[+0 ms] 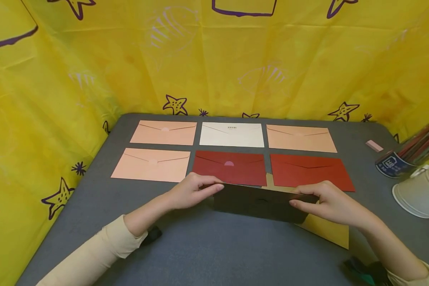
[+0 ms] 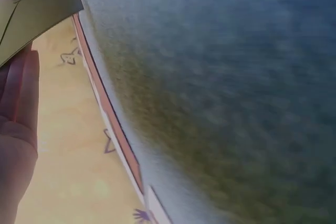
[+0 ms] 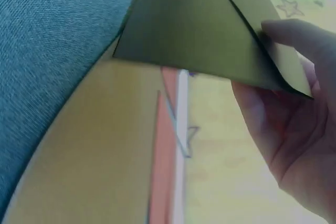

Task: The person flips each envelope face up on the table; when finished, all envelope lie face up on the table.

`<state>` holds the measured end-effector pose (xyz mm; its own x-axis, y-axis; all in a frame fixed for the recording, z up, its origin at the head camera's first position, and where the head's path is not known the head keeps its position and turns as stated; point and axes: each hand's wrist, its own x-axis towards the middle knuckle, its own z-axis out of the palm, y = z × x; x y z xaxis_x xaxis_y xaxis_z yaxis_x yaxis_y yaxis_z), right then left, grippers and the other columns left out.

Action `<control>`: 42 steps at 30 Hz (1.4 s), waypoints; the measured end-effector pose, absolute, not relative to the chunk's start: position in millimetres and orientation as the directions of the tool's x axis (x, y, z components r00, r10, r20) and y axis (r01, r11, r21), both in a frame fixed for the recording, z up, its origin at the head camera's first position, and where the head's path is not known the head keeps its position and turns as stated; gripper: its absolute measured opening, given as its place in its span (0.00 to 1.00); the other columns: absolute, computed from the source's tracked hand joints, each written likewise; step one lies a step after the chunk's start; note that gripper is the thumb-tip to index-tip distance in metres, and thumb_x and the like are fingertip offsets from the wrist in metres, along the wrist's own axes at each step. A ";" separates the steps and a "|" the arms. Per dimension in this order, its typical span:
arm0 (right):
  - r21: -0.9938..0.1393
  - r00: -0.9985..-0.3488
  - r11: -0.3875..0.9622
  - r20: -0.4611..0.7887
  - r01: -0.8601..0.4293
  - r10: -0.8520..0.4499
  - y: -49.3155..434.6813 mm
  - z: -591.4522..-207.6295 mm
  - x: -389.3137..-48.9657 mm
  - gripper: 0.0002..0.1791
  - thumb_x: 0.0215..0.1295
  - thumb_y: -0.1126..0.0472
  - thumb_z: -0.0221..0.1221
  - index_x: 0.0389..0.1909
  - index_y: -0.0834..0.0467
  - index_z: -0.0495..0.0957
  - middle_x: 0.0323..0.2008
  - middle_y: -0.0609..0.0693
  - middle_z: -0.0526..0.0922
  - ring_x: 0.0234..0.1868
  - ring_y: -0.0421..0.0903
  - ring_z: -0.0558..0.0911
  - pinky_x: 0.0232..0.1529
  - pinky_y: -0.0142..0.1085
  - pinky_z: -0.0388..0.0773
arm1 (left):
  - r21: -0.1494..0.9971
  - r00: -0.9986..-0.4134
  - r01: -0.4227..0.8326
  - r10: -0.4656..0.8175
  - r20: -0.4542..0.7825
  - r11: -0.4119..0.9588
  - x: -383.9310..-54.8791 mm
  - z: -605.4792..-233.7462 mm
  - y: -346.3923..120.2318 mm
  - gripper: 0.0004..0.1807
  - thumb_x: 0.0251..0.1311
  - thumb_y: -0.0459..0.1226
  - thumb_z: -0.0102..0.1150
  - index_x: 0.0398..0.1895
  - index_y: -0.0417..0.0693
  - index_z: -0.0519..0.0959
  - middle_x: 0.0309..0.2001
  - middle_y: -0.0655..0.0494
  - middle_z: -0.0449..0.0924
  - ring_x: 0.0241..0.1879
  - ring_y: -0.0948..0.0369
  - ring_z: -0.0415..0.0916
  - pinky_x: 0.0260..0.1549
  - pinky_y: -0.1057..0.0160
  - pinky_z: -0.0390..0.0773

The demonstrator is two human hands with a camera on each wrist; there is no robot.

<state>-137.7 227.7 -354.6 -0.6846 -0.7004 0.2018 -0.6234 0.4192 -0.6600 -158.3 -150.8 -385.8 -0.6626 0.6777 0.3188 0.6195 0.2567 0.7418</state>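
Both hands hold a dark olive envelope [image 1: 259,204] up at a tilt, its flap side toward me. My left hand [image 1: 193,192] pinches its upper left corner between thumb and fingers. At the upper right corner my right hand [image 1: 330,204] does the same, and in the right wrist view its thumb [image 3: 294,34] lies over the flap. Behind and below the held envelope lies a gold envelope [image 1: 327,230], partly hidden by it. Just beyond are a dark red envelope [image 1: 214,169] with a pink round seal and a bright red envelope [image 1: 311,174].
Farther back lie a pink envelope [image 1: 162,137], a white envelope [image 1: 231,139] and a peach envelope [image 1: 300,143]. Another pink envelope [image 1: 150,171] is at left. To the right stand a pencil tin [image 1: 393,165], a white pot [image 1: 422,194] and a small pink block [image 1: 374,145].
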 end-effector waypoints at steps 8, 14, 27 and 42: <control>-0.825 -0.773 0.454 -0.032 -0.337 -0.633 217.1 -371.0 -156.8 0.01 0.66 0.60 0.63 0.36 0.51 0.81 0.29 0.44 0.84 0.27 0.44 0.82 0.28 0.35 0.79 | 0.915 -0.858 0.214 0.514 0.009 0.342 -156.8 -386.6 -173.3 0.11 0.70 0.39 0.54 0.45 0.44 0.83 0.30 0.54 0.80 0.25 0.57 0.79 0.32 0.59 0.81; -0.886 -0.795 0.432 -0.137 -0.168 -0.591 200.1 -381.8 -167.3 0.08 0.65 0.59 0.63 0.34 0.60 0.79 0.24 0.53 0.82 0.26 0.52 0.82 0.31 0.39 0.82 | 0.952 -0.866 0.066 0.492 -0.093 0.298 -154.9 -388.2 -194.7 0.14 0.72 0.40 0.52 0.46 0.38 0.81 0.33 0.50 0.80 0.30 0.57 0.79 0.33 0.55 0.83; -0.910 -0.755 0.375 -0.120 -0.175 -0.644 141.4 -395.8 -171.4 0.10 0.62 0.60 0.66 0.31 0.62 0.78 0.22 0.50 0.84 0.24 0.50 0.85 0.28 0.40 0.83 | 0.958 -0.843 -0.119 0.483 -0.237 0.262 -144.2 -390.2 -251.9 0.14 0.68 0.38 0.57 0.46 0.33 0.77 0.40 0.46 0.85 0.37 0.51 0.84 0.38 0.52 0.83; -0.877 -0.635 0.393 -0.141 -0.276 -0.760 43.8 -392.5 -169.4 0.14 0.64 0.58 0.65 0.21 0.58 0.76 0.17 0.44 0.83 0.20 0.43 0.84 0.25 0.36 0.82 | 0.843 -0.834 -0.238 0.344 -0.432 0.482 -138.3 -384.6 -354.8 0.16 0.65 0.41 0.61 0.26 0.42 0.68 0.23 0.60 0.67 0.28 0.64 0.73 0.37 0.59 0.82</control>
